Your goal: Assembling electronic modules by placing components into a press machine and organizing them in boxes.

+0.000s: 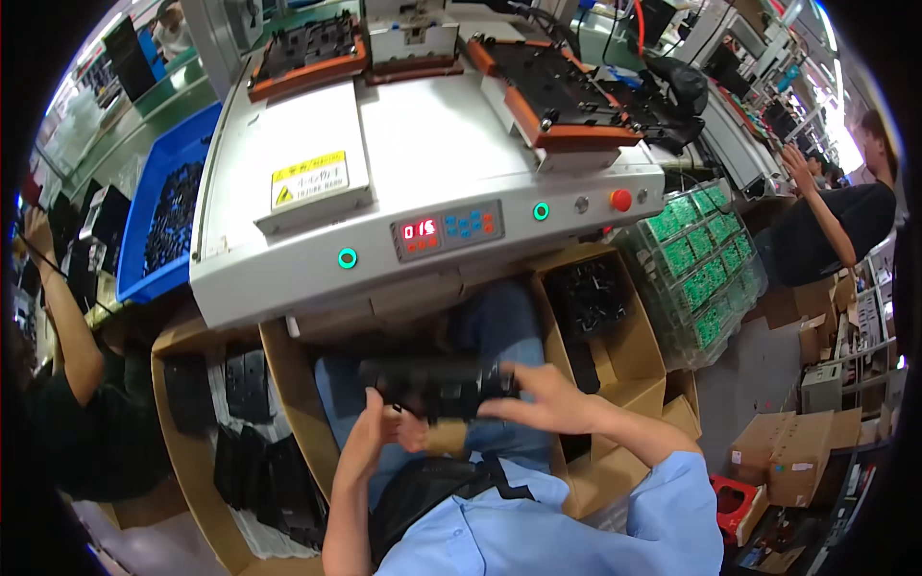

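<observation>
Above my lap I hold a black plastic housing (437, 386), long and slightly blurred, so its details are hard to make out. My right hand (543, 398) grips its right end, with the thumb below and fingers on the end. At its lower left side is my left hand (384, 427), thumb raised toward the part and fingers partly spread; whether it touches the housing I cannot tell. Just beyond stands a white machine (432, 125) with a red lit display (419, 230) and green-ringed buttons. Orange-edged fixtures (567, 91) sit on its top.
Cardboard boxes with black housings (274, 480) and black parts (588, 293) stand left and right of my legs. A blue bin (130, 274) holds small black pieces. Green circuit boards (696, 245) lie in clear trays at right. Other people are at both sides; a red emergency button (620, 200) is on the machine.
</observation>
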Demonstrator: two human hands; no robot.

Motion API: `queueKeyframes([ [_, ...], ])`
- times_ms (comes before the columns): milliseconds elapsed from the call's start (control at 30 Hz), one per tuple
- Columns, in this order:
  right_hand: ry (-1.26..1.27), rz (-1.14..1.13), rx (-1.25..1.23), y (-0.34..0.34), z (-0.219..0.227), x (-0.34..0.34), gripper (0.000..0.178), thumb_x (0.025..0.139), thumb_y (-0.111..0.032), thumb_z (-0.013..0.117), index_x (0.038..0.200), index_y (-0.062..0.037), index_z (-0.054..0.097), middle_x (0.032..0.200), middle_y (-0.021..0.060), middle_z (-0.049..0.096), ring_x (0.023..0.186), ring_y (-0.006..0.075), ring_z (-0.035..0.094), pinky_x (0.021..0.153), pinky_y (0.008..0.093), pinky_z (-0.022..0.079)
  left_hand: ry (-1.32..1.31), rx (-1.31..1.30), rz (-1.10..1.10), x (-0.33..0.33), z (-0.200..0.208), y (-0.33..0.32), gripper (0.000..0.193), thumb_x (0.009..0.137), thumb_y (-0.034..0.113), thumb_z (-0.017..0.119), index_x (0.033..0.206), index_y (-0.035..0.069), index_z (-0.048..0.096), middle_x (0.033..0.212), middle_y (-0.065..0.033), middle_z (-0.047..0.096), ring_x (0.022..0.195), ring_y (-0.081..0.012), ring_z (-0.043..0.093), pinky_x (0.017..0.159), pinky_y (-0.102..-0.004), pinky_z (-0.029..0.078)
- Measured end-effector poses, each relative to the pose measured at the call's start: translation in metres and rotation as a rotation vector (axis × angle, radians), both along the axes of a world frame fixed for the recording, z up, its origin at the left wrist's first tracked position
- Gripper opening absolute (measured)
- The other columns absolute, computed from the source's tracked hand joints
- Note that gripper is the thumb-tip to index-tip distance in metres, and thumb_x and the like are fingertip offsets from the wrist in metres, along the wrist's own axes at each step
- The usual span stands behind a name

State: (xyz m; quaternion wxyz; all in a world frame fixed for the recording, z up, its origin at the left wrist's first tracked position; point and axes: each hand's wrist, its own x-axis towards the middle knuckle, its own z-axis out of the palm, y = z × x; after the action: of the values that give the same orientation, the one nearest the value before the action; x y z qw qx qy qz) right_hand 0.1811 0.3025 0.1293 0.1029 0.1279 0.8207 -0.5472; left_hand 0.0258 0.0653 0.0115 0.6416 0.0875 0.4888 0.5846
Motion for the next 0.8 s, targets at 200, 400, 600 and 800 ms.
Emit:
queueKeyframes([
  [200, 0.016, -0.233, -0.413, 0.005, -0.016, -0.009, 0.037, 0.094, -0.027, 0.057, 0.117, 0.0008, 0.051, 0.107, 0.0014, 0.058, 0.098, 0.0063, 0.049, 0.085, 0.0242, 0.043, 0.185, 0.277, 0.369, 0.033, 0.035, 0.027, 0.070, 0.084, 0.054, 0.060, 0.128, 0.000, 0.045, 0.123, -0.0122, 0.054, 0.106, -0.0226, 0.058, 0.091, -0.0320, 0.047],
  [400, 0.184, -0.030, 0.039, 0.042, 0.024, -0.024, 0.030, 0.095, -0.028, 0.053, 0.106, -0.0001, 0.056, 0.091, 0.0115, 0.060, 0.082, 0.0122, 0.057, 0.075, 0.0282, 0.047, -0.433, 0.236, 0.391, 0.040, 0.027, 0.047, 0.058, 0.072, -0.005, 0.058, 0.128, -0.003, 0.044, 0.122, -0.0185, 0.055, 0.110, -0.0323, 0.057, 0.094, -0.0455, 0.048],
  [600, 0.889, -0.904, 1.165, 0.192, 0.078, -0.061, 0.031, 0.094, -0.023, 0.055, 0.115, -0.0008, 0.053, 0.094, 0.0111, 0.056, 0.081, 0.0204, 0.054, 0.075, 0.0317, 0.045, -0.542, 0.294, 0.432, 0.035, 0.038, 0.058, 0.058, 0.069, -0.010, 0.054, 0.126, -0.004, 0.044, 0.119, -0.0205, 0.056, 0.109, -0.0362, 0.057, 0.093, -0.0496, 0.049],
  [800, 0.399, -0.719, 0.703, 0.273, 0.076, -0.085, 0.036, 0.092, -0.032, 0.050, 0.091, 0.0032, 0.059, 0.083, 0.0142, 0.060, 0.079, 0.0210, 0.058, 0.072, 0.0314, 0.045, -0.295, 0.124, 0.475, 0.035, 0.036, 0.052, 0.065, 0.066, -0.007, 0.055, 0.130, -0.004, 0.042, 0.123, -0.0207, 0.054, 0.109, -0.0350, 0.057, 0.094, -0.0481, 0.048],
])
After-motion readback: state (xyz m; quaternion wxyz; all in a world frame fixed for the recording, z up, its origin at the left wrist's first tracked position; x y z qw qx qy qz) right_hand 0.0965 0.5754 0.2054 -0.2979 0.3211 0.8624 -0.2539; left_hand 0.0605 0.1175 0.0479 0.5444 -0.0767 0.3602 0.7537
